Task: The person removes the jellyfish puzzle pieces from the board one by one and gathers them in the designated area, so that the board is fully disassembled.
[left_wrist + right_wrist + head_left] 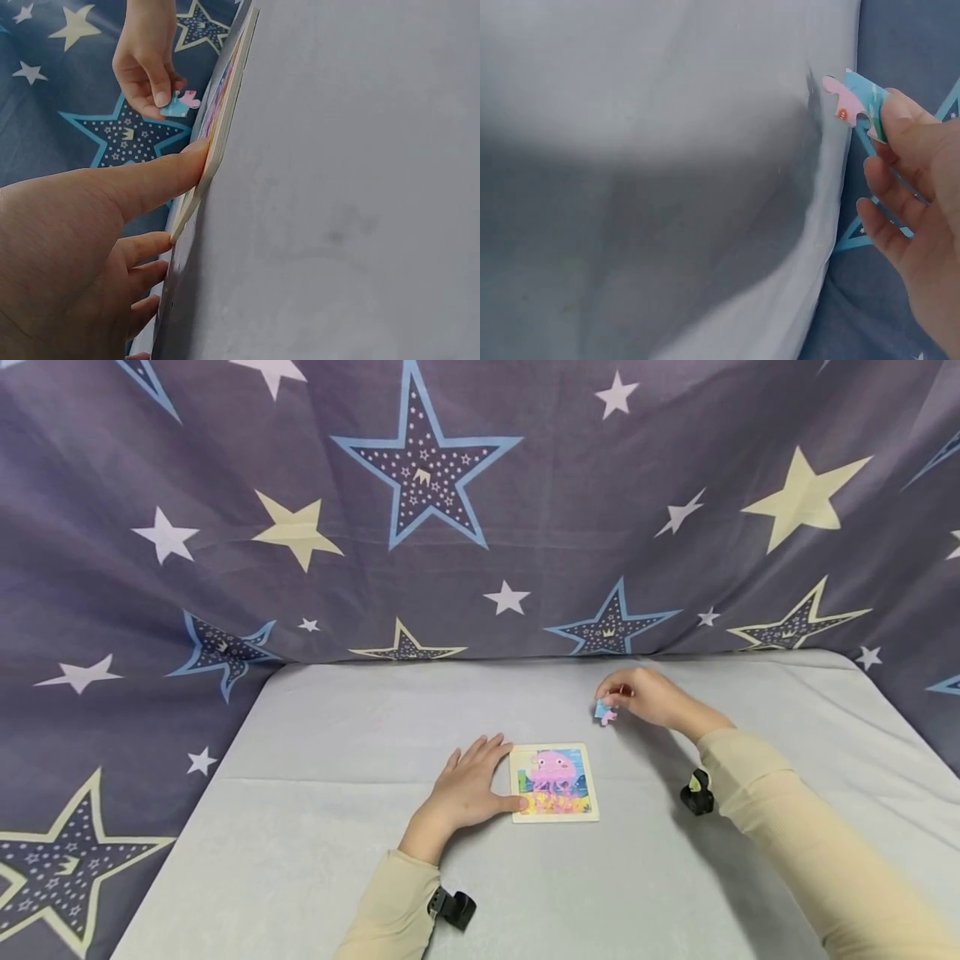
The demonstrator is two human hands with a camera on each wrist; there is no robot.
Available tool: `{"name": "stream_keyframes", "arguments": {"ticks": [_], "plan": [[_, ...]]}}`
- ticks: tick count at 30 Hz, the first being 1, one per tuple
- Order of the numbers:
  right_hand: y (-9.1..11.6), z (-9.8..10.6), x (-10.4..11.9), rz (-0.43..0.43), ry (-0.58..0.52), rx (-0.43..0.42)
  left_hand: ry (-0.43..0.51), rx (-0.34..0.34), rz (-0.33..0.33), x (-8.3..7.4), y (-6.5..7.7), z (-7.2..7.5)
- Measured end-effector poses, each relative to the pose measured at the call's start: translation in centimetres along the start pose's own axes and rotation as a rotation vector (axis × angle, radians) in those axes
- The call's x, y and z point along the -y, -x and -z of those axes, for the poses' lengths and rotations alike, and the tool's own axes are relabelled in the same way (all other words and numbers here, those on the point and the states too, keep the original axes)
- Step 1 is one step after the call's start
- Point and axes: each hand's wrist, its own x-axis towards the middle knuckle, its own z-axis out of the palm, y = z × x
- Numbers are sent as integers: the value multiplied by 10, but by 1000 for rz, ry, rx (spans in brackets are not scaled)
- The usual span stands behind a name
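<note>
A square wooden jigsaw puzzle [553, 779] in a pale frame lies on the grey cloth, showing a pink jellyfish over yellow and blue. The picture's upper left corner is a bare pale patch. My left hand [468, 787] rests along its left side, fingers spread and thumb on the frame's lower left. From the left wrist view, the thumb [161, 178] lies over the frame's edge and a fingertip meets its corner. Up and to the right of the puzzle, my right hand [647, 695] pinches a blue and pink puzzle piece [862, 97] between thumb and fingers.
A grey cloth [315, 843] covers the table. Behind it hangs a dark curtain [570, 527] with stars, which meets the table's back edge. Black wrist cameras [697, 793] sit at both sleeves.
</note>
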Motion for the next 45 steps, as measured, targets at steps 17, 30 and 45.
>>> {"name": "stream_keyframes", "arguments": {"ticks": [17,30,45], "plan": [[-12,-26,-12,-50,113,-17,-7,-5,-5,3,-1,-3],[-8,-33,-14,-41,148,-88,-3,-9,-13,4,0,-3],[5,-35,18,18,7,-66,7,7,-1,0,1,0]]}}
